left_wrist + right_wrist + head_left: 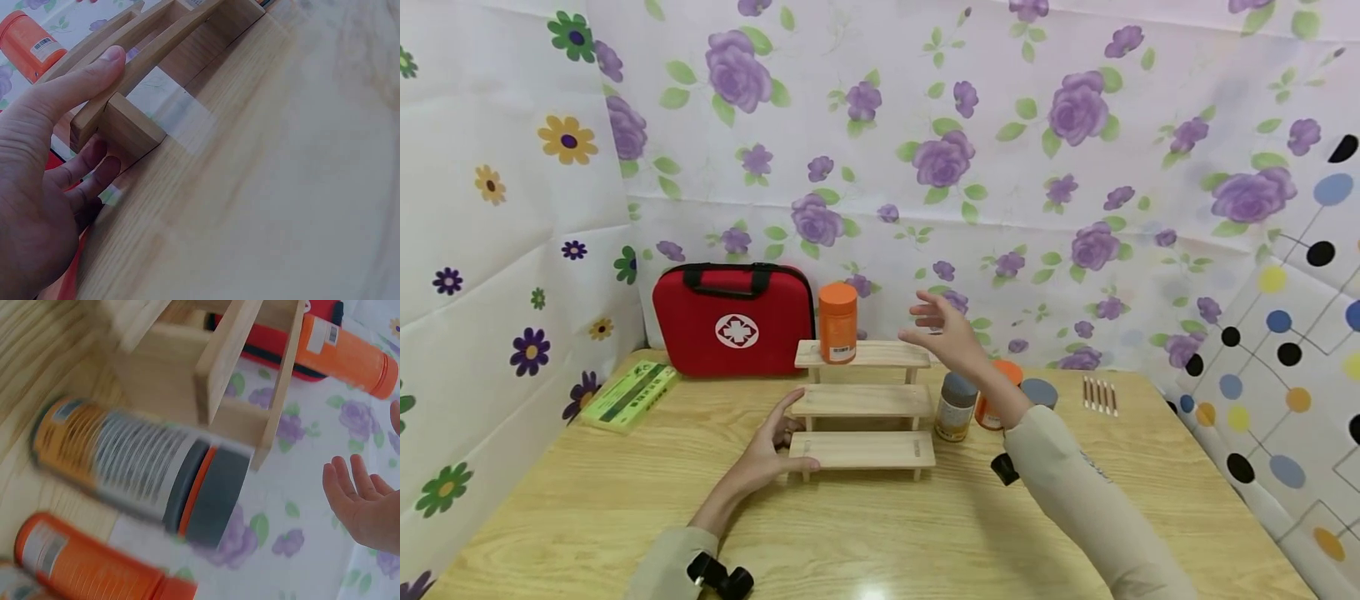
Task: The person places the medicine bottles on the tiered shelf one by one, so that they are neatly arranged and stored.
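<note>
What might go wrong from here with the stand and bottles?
The left hand grips the left end of the wooden stand; a tug or tilt might topple the orange bottle standing on top.

The right hand is raised with its forearm above the bottles at the right, so lowering it carelessly could knock the grey-lidded bottle close beside the stand.

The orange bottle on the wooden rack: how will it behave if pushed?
The orange bottle may tip, being taller than wide. Once fallen, its round body would probably roll. Its straight sides suggest it is fairly stiff.
</note>
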The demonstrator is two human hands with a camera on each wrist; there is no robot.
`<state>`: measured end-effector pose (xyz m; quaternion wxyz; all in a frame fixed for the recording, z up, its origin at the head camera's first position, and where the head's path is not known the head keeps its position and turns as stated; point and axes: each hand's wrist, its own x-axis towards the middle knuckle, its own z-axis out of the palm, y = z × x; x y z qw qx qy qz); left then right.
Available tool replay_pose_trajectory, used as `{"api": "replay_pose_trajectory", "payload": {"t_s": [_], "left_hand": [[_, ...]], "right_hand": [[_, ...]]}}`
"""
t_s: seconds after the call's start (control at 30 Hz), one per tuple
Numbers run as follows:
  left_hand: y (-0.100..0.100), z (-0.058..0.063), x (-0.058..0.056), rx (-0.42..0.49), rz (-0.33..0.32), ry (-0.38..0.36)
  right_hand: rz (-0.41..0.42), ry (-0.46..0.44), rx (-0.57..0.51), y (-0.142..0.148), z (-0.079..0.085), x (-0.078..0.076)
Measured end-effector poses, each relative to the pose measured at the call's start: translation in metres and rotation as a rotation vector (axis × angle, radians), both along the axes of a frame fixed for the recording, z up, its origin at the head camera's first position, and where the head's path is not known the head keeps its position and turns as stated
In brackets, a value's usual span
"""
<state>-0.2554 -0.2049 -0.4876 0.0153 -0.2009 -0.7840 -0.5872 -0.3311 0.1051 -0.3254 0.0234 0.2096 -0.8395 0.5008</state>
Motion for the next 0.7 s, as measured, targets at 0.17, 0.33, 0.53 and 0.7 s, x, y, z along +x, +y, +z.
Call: {"api": "replay_pose_trajectory", "payload": {"t_s": [0.17, 0.33, 0.53, 0.7], "left_hand": [[0.001, -0.001, -0.001, 0.007, -0.010, -0.007], [0.002, -0.001, -0.001, 0.017, -0.017, -0.006], [0.004, -0.001, 0.000, 0.030, -0.021, -0.039], [0.002, -0.001, 0.000, 0.033, -0.021, -0.031]], "right_hand": [[-0.014, 0.004, 0.009, 0.032, 0.000, 0.005], [-0.047, 0.012, 0.036, 0.071, -0.004, 0.011], [-0.114, 0.005, 0.083, 0.121, -0.014, 0.022], [-0.133, -0.010, 0.149, 0.149, -0.022, 0.028]]}}
